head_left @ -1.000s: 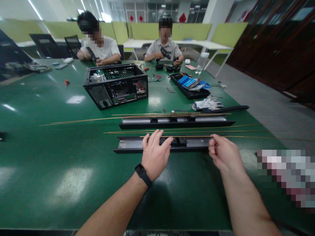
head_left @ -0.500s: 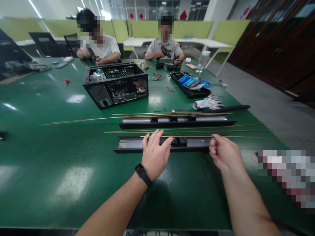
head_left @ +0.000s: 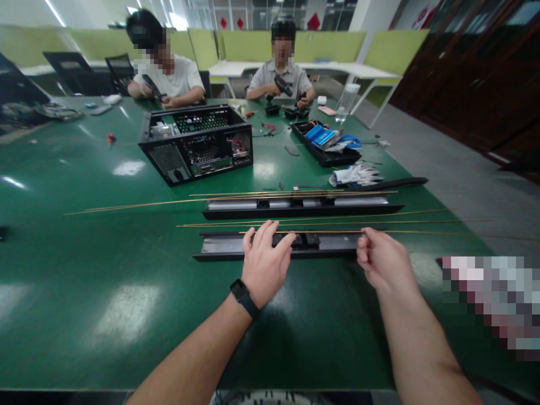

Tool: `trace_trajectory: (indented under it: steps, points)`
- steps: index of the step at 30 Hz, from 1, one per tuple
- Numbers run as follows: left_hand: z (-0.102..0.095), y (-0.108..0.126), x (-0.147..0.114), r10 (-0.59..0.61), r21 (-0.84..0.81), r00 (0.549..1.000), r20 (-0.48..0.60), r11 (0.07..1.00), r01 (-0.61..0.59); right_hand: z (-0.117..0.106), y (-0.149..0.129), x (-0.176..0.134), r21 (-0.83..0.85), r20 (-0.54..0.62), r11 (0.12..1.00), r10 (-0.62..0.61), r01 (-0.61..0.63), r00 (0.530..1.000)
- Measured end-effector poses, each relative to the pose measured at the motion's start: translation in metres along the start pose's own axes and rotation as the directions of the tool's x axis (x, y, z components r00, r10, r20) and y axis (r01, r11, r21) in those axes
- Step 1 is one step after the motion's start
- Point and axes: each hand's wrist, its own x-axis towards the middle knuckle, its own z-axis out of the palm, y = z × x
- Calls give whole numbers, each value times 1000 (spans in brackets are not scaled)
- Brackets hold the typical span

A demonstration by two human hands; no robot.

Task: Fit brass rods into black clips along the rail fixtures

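Observation:
My left hand [head_left: 268,256] lies over the nearer black-edged metal channel [head_left: 223,245], fingers spread. Dark blocks [head_left: 311,241] sit inside that channel, partly covered by my left thumb. Over the channel's right end, my right hand [head_left: 382,256] is closed in a pinch on a thin brass-coloured rod [head_left: 329,232]. This rod runs along the channel's far edge and out past my right hand. Two more thin rods [head_left: 219,224] lie just beyond. Behind them is a second channel [head_left: 358,210] with dark blocks in it and several rods across its top.
Farther back stand an open black computer case [head_left: 196,146] and a black tray [head_left: 324,160] of blue parts. White gloves [head_left: 356,175] lie beside a black strip [head_left: 396,184]. Two people sit across the green table [head_left: 84,270], one holding a power drill [head_left: 282,85].
The whole view has shifted slightly. Both hands keep nearly the same places over the nearer channel, and the rod stays in my right hand.

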Motion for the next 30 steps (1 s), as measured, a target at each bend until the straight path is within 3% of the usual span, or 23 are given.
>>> trace_trajectory:
  steps: [30]
  points:
    - [-2, 1, 0, 6, -9, 1000, -3, 1000, -7, 2, -1, -2, -21, 4, 1000, -6, 6, 1000]
